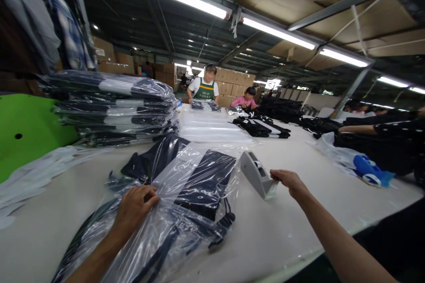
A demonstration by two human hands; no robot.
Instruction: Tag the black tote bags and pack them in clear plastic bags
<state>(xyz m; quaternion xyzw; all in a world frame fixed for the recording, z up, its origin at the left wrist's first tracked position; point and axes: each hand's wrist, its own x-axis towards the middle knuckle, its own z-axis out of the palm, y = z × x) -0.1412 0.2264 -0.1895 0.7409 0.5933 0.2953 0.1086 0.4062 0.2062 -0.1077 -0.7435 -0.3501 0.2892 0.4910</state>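
Observation:
A dark folded garment with strings and a pale band lies inside a clear plastic bag (206, 181) on the table before me. My left hand (137, 205) is closed on the gathered film of that bag, at its left side. To the right of the bag stands a grey tape dispenser (257, 172), tilted in view. My right hand (290, 181) pinches at the dispenser's front end, where clear tape (271, 191) shows faintly. The fingertips hide the exact edge of the tape.
Bagged garments are stacked (116, 106) at the left, beside a green panel (29, 132). Flat plastic bags (212, 128) and black garments (260, 126) lie farther back. A blue-and-white roll (370, 170) is at the right. Co-workers (204, 88) stand or sit around the table.

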